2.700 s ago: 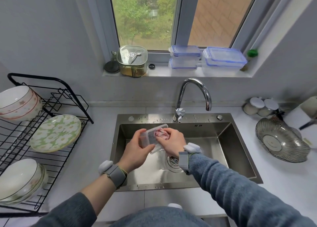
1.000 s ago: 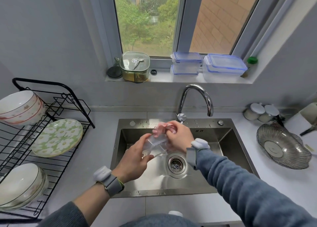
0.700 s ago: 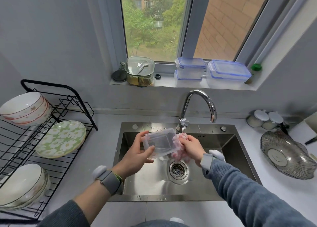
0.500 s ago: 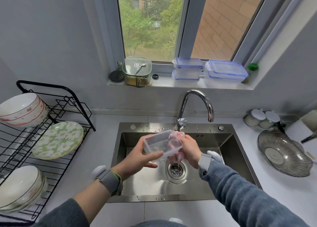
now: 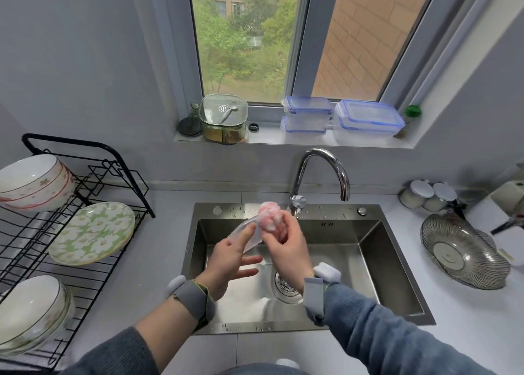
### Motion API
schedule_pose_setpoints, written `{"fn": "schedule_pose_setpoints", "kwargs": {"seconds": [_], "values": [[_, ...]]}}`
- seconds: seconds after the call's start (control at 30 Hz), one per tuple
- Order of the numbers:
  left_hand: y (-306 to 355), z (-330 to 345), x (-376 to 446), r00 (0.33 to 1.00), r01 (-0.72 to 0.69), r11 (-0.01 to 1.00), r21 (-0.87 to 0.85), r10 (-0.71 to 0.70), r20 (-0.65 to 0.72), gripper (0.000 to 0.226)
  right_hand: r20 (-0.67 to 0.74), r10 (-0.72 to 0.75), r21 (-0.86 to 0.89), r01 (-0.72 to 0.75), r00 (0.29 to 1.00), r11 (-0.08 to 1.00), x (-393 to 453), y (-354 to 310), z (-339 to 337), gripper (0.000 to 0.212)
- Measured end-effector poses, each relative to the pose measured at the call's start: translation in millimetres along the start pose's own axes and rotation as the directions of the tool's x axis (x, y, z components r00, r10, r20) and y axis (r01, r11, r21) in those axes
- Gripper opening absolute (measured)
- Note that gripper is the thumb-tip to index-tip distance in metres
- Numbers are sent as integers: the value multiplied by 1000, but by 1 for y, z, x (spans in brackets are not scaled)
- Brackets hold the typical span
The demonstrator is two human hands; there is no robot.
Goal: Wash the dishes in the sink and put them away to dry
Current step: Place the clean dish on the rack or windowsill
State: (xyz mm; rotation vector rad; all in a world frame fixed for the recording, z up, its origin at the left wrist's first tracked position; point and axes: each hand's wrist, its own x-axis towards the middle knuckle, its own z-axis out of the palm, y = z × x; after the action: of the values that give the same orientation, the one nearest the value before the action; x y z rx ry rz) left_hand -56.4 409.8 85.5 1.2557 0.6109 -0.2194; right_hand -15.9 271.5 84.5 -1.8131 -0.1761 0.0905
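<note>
Nearby, faucet [image 5: 319,173] behind hands [image 5: 255,250].

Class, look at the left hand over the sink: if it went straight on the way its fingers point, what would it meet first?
Probably the right hand and pink sponge; depth is uncertain.

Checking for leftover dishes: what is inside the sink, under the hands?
Only the round drain shows on the wet sink floor. The left hand and right hand cover a patch I cannot see.
</note>
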Motion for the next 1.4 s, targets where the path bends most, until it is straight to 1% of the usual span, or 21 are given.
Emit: {"fn": "schedule_pose_setpoints", "kwargs": {"seconds": [0.1, 0.17, 0.23, 0.33, 0.37, 0.43, 0.5, 0.57, 0.7, 0.73, 0.8, 0.87, 0.93, 1.0, 1.03, 1.1, 1.17, 1.23, 1.3, 1.37, 1.4], "values": [[0, -2, -2, 998, 64, 998, -4, -64, 18, 60, 22, -97, -45, 98, 995, 994, -2, -4, 6, 30], [2, -4, -5, 997, 76, 997, 18, -76, -26, 58, 12, -125, -97, 125, 992, 987, 6, -1, 0, 28], [2, -5, -7, 995, 86, 996, 38, -83, -63, 53, -28, -91, -145, 86, 995, 986, 18, 6, -9, 26], [1, -7, -8, 990, 133, 988, 74, -128, -67, 59, -103, 38, -191, -57, 994, 980, 29, 13, -20, 14], [2, -7, -9, 986, 163, 984, 74, -158, -59, 60, -116, 43, -205, -67, 992, 977, 29, 14, -20, 11], [2, -7, -9, 976, 216, 975, 48, -215, -33, 62, -91, -15, -232, -7, 996, 973, 19, 11, -14, 15], [5, -3, -10, 969, 249, 968, 18, -249, -4, 64, -8, -112, -203, 108, 994, 973, 3, 4, -3, 25], [9, 3, -11, 957, 290, 957, -21, -289, 28, 63, 49, -194, -168, 200, 980, 965, -12, -2, 7, 30], [14, 8, -12, 922, 384, 920, -81, -377, 86, 66, 20, -304, -175, 303, 952, 937, -19, -5, 9, 30], [14, 8, -11, 917, 394, 914, -92, -385, 103, 66, -3, -309, -187, 303, 951, 935, -16, 0, 6, 31], [13, 5, -8, 910, 408, 905, -118, -395, 124, 69, -84, -272, -202, 251, 959, 947, -10, 5, -2, 33], [12, 1, -7, 914, 399, 909, -119, -383, 136, 75, -136, -157, -210, 126, 978, 970, 0, 5, -12, 32], [14, -2, -9, 930, 356, 932, -66, -347, 125, 76, -128, 1, -206, -28, 992, 978, 13, 10, -24, 27], [16, -4, -11, 963, 258, 966, 26, -260, 76, 76, -114, 184, -121, -198, 976, 973, 24, 13, -36, 23], [17, -5, -13, 981, 188, 978, 94, -192, 36, 78, -133, 258, -69, -269, 957, 961, 30, 16, -41, 22], [17, -7, -18, 999, 20, 956, 293, -6, -51, 77, -157, 310, 14, -312, 938, 950, 35, 12, -53, 16], [13, -10, -21, 975, -129, 834, 536, 204, -83, 61, -176, 238, -61, -252, 955, 966, 38, 2, -60, 10], [7, -12, -20, 937, -232, 701, 675, 348, -40, 59, -101, 160, -152, -174, 982, 973, 38, -2, -64, 8], [2, -13, -16, 906, -335, 634, 698, 419, 54, 64, 62, 97, -297, -74, 993, 952, 33, -12, -59, 9], [1, -10, -15, 878, -427, 600, 677, 454, 152, 64, 222, 54, -481, 61, 974, 875, 29, -10, -48, 7], [2, -7, -16, 866, -462, 592, 660, 462, 191, 62, 292, 50, -538, 120, 955, 834, 28, -11, -44, 12]]}}
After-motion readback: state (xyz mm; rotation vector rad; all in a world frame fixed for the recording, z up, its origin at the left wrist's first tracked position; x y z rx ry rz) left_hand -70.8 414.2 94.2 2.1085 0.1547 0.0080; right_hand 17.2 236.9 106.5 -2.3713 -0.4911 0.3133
